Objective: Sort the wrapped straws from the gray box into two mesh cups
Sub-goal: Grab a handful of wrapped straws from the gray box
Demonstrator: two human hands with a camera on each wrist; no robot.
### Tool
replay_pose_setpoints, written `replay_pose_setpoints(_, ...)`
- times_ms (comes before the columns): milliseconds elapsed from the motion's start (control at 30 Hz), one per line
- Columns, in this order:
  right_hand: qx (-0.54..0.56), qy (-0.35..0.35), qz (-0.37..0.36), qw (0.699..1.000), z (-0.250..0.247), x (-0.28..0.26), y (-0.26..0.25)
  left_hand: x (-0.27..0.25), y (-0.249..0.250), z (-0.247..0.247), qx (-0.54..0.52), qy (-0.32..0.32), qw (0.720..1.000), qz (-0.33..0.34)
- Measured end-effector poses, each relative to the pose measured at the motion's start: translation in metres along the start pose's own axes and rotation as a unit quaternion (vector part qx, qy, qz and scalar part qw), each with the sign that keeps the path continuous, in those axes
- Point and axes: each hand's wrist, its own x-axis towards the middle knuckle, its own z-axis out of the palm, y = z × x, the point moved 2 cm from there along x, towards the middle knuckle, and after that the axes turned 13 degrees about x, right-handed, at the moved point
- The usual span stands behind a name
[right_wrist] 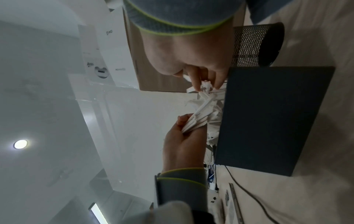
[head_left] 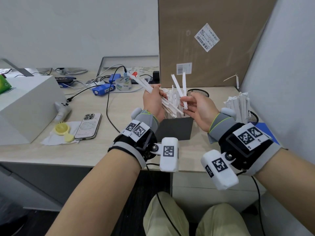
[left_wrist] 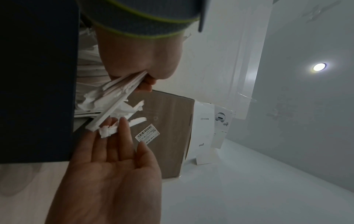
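Observation:
The gray box (head_left: 173, 128) stands at the desk's front edge with white wrapped straws (head_left: 172, 97) sticking up out of it. Above its left side, my left hand (head_left: 152, 99) grips a slanted bundle of straws (head_left: 144, 86). My right hand (head_left: 197, 106), palm up over the box's right side, pinches two upright straws (head_left: 184, 86) between thumb and fingers. One black mesh cup (head_left: 197, 92) stands behind the box and looks empty. The second mesh cup (head_left: 252, 116), at the right, holds several straws (head_left: 238, 106). In the right wrist view my right hand (right_wrist: 191, 57) pinches crumpled wrapper ends beside the gray box (right_wrist: 277, 118).
A tall cardboard box (head_left: 213, 40) stands behind the cups and a grey partition closes the right side. To the left lie a phone (head_left: 88, 125), a yellow comb (head_left: 62, 130) on tissue, a tape roll (head_left: 122, 84), blue devices (head_left: 102, 89) and cables. A white box (head_left: 25, 108) fills the far left.

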Motion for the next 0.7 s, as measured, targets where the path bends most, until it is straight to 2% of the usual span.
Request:
replay_pose_setpoints(167, -0.001, -0.036, -0.041, 0.998, 0.002, -0.011, 0.001, 0.002, -0.005, 0.004, 0.014, -0.003, 1.0, -0.013)
replay_pose_setpoints(267, 0.009, -0.061, -0.05, 0.997, 0.006, -0.014, -0.001, -0.002, -0.007, 0.006, 0.047, -0.029, 0.998, -0.01)
replay_pose_setpoints(433, -0.119, -0.108, -0.061, 0.985, 0.009, -0.016, -0.004, -0.002, -0.004, 0.007, 0.108, -0.081, 0.99, -0.033)
replay_pose_setpoints(533, -0.196, -0.125, -0.075, 0.97, 0.009, -0.016, -0.004, -0.002, -0.003, 0.009, 0.096, -0.067, 0.992, -0.047)
replay_pose_setpoints(700, -0.2, -0.121, -0.096, 0.968, 0.007, -0.016, -0.004, -0.001, -0.001, 0.012, 0.07, -0.041, 0.995, -0.062)
